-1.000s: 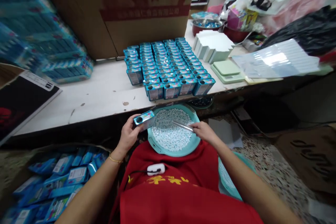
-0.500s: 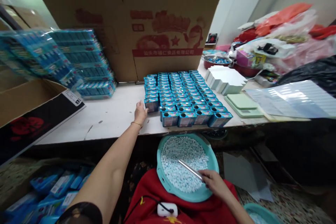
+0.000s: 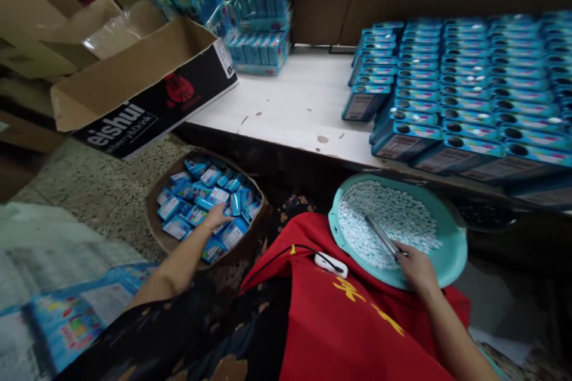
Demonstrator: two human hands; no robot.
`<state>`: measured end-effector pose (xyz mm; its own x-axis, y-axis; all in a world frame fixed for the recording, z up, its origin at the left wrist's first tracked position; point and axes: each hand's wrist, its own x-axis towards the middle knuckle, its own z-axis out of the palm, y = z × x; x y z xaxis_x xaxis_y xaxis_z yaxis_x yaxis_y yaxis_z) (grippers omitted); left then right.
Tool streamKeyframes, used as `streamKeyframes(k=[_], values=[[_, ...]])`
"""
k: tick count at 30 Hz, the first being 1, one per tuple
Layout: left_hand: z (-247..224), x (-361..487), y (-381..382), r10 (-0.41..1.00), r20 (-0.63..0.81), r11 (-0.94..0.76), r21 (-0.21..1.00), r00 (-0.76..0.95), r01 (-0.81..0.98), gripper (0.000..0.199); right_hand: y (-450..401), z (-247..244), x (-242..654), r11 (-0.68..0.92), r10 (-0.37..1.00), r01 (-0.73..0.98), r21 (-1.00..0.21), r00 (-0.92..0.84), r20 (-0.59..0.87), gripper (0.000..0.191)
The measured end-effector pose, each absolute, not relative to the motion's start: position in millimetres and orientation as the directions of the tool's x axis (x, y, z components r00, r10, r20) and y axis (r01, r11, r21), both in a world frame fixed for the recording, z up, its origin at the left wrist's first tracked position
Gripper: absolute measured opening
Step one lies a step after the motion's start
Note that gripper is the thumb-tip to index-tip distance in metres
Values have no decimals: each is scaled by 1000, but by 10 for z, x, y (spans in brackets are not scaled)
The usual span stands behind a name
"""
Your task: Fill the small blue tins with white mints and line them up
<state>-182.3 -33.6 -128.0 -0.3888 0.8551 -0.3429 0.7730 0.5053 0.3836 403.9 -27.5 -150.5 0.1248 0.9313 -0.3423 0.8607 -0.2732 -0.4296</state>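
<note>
My left hand (image 3: 217, 216) reaches into a round carton (image 3: 154, 217) on the floor, among loose blue packets (image 3: 196, 214); its fingertips touch the packets, and whether one is gripped is unclear. My right hand (image 3: 411, 259) is closed round a metal tube (image 3: 379, 234) that slants over small white pellets (image 3: 388, 208). These lie in a turquoise basin (image 3: 453, 253) on my lap. Blue boxes (image 3: 469, 113) with dark round openings on top stand in rows on the white table (image 3: 290, 107).
An open black cardboard box (image 3: 156, 101) juts over the table's left edge. Behind it, wrapped blue packs (image 3: 259, 12) are stacked. A white device (image 3: 330, 264) with a cable rests on the red apron (image 3: 330, 327).
The view has turned left and down. My left hand has left the box row on the table and gone down into the floor carton. My right hand still holds the tube over the pellets.
</note>
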Motion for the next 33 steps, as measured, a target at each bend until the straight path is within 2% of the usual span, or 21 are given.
streamKeyframes(k=[4, 8, 13, 18, 20, 22, 23, 25, 27, 30, 33], values=[[-1601, -1682, -716, 776, -493, 562, 257, -394, 786, 77, -332, -1509, 4049, -249, 926, 882, -401, 94, -366, 41], [-1704, -1557, -801, 762, -531, 550, 228, -371, 803, 73, -356, -1523, 4046, -231, 924, 889, -396, 73, -376, 43], [-1652, -1520, -925, 793, -492, 541, 300, -359, 786, 76, -376, -1494, 3974, -247, 919, 871, -425, 72, -387, 41], [-1346, -1598, -920, 833, -430, 535, 464, -348, 706, 54, -343, -1471, 4122, -267, 933, 826, -496, 94, -346, 41], [-1097, -1589, -803, 815, -416, 579, 624, -404, 525, 51, -301, -1500, 4250, -303, 932, 797, -522, 134, -336, 44], [-820, -1488, -631, 772, -487, 575, 809, -408, 123, 50, -239, -1538, 4349, -333, 925, 766, -549, 153, -347, 46], [-695, -1392, -539, 761, -545, 548, 831, -352, -101, 48, -205, -1551, 4373, -341, 922, 756, -558, 153, -356, 46], [-525, -1111, -379, 741, -640, 541, 747, -201, -386, 40, -144, -1547, 4358, -341, 919, 760, -553, 147, -365, 46], [-485, -759, -295, 707, -704, 596, 646, -69, -477, 36, -110, -1488, 4285, -310, 925, 792, -526, 124, -359, 45], [-591, -294, -321, 674, -730, 713, 600, 117, -362, 47, -114, -1316, 4174, -226, 951, 873, -433, 102, -290, 42], [-676, -118, -320, 637, -689, 727, 686, 346, 26, 63, -127, -1117, 4162, -202, 963, 942, -269, 141, -229, 44]])
